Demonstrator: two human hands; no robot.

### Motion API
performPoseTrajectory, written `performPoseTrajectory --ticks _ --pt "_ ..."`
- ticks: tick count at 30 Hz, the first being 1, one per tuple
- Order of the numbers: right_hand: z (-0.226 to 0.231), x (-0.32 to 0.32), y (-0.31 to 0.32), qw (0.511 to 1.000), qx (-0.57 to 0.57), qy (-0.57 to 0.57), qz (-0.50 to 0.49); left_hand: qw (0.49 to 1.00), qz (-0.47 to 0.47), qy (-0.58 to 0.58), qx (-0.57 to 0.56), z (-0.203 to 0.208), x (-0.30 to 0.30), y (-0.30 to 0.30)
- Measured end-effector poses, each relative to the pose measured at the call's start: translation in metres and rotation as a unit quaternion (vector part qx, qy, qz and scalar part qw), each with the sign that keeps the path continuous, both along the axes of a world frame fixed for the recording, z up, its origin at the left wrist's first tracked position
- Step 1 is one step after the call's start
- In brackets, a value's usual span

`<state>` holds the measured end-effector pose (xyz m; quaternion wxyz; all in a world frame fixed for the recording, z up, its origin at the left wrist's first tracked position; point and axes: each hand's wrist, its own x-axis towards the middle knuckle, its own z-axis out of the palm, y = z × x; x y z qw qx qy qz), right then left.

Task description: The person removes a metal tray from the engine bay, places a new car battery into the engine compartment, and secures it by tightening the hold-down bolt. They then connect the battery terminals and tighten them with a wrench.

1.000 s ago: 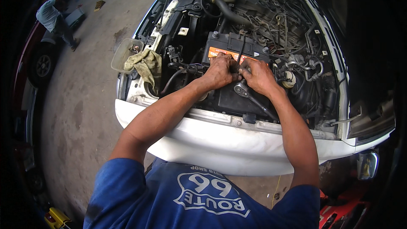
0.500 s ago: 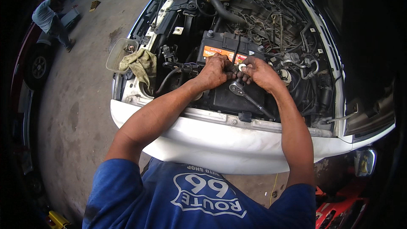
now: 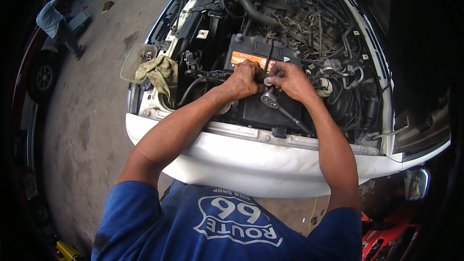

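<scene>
In front of the car battery (image 3: 254, 48), with its dark case and orange label, my two hands meet. My right hand (image 3: 291, 82) pinches a small pale round washer (image 3: 267, 81). Close beside it, my left hand (image 3: 244, 80) has its fingers curled at the battery's front edge; whatever they grip is hidden. A dark hold-down bar (image 3: 270, 54) runs over the battery top and down between the hands. Just below the fingers rests a ratchet wrench (image 3: 286, 111), its head toward the battery and its handle slanting to the lower right. Neither hand grips the wrench.
A clear plastic tub (image 3: 130, 67) and a stained rag (image 3: 162, 75) sit on the left side of the engine bay. The white bumper (image 3: 232, 162) lies before me. Hoses (image 3: 258, 12) crowd the far side. Another person (image 3: 55, 21) stands at far left.
My right hand has shifted slightly left and the washer has moved left and a little nearer, toward my left fingertips. The wrench lies as before.
</scene>
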<state>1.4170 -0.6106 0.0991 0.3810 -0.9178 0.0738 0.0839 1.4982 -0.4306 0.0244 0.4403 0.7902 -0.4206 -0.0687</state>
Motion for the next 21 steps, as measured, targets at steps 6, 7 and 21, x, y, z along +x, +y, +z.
performPoseTrajectory --ticks 6,7,21 --pt "0.001 0.000 -0.003 1.000 0.001 0.013 -0.007 0.998 0.001 0.058 -0.004 0.003 -0.001 0.000" --pt "0.001 0.000 -0.003 1.000 -0.007 0.012 -0.004 0.998 -0.007 0.070 0.002 0.003 -0.001 -0.001" --pt "0.018 -0.010 0.008 0.978 -0.178 -0.070 0.087 0.999 -0.013 0.033 0.002 0.003 -0.001 0.000"
